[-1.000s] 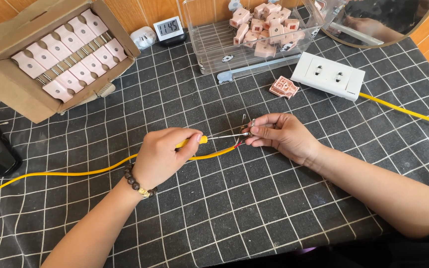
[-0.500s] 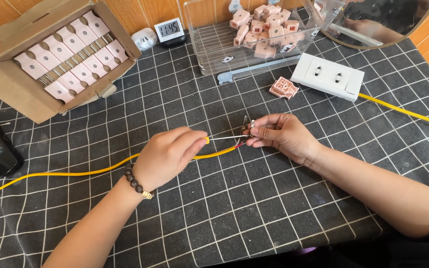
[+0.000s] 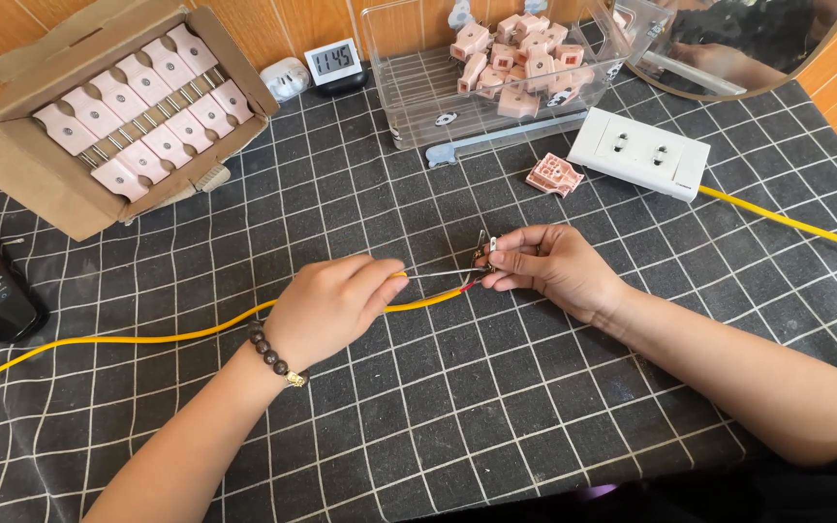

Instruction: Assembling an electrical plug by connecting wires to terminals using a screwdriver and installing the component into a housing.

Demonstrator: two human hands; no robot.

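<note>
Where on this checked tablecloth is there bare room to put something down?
The near stretch below the yellow cable and both hands, left and right, is bare. So is the middle between them and the clear plastic bin. The far edge is crowded: open cardboard box, white socket strip.

Dark beaded bracelet [image 3: 270, 353] on left wrist

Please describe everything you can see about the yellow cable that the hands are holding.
The yellow cable is thin, round and flexible, with a plastic-looking sheath. It lies on the black grid-patterned tablecloth, curving from the left edge towards the middle. The left hand pinches it near its end. There the sheath stops, and thin inner wires, one red, reach the right hand, which holds a small metal part against them.
</note>
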